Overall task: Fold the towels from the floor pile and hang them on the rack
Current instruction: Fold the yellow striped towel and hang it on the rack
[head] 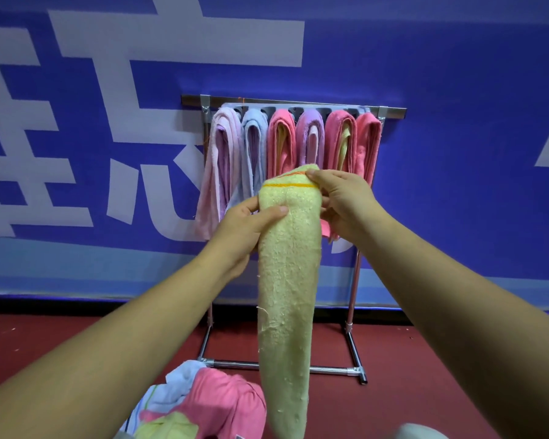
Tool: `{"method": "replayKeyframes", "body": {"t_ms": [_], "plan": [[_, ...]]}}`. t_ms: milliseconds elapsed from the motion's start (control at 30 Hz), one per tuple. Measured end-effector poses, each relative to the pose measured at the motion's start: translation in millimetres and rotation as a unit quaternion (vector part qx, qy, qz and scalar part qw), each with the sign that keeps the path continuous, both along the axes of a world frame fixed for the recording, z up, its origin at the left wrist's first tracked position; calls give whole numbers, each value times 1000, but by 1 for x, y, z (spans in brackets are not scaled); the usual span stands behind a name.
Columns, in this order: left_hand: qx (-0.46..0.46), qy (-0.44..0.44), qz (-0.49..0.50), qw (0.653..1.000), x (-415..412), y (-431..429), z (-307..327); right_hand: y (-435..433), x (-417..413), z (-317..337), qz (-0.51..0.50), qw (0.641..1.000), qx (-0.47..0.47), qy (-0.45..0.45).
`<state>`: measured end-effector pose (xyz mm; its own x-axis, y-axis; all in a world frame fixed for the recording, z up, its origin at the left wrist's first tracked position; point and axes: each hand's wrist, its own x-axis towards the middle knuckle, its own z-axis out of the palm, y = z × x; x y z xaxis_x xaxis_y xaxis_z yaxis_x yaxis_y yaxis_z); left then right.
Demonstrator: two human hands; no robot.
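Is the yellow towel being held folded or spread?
Folded: yellow towel hangs as a narrow strip, left hand and right hand pinching its top.

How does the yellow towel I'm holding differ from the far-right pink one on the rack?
The yellow towel is gripped by left hand and right hand; the far-right pink towel hangs on the rack. Yellow towel has an orange stripe; pink towel looks plain. Both are folded narrow.

Hung towels (293,137) fill every slot of the rack (390,111).
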<state>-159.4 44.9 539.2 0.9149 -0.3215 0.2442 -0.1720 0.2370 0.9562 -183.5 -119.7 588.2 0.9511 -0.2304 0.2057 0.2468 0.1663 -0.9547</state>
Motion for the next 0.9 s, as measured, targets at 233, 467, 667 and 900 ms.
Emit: {"method": "replayKeyframes", "body": {"t_ms": [233,467,667,900], "plan": [[-70,20,49,996,11,-8,22,-11,-3,-36,179,982,-17,63],[-16,28,88,996,23,-2,27,-12,-9,-65,125,990,-28,60],[-22,93,-37,995,17,1,14,-4,-9,-39,77,997,0,6],[139,12,-75,987,12,11,-28,-5,-2,-17,44,999,-10,5]]}}
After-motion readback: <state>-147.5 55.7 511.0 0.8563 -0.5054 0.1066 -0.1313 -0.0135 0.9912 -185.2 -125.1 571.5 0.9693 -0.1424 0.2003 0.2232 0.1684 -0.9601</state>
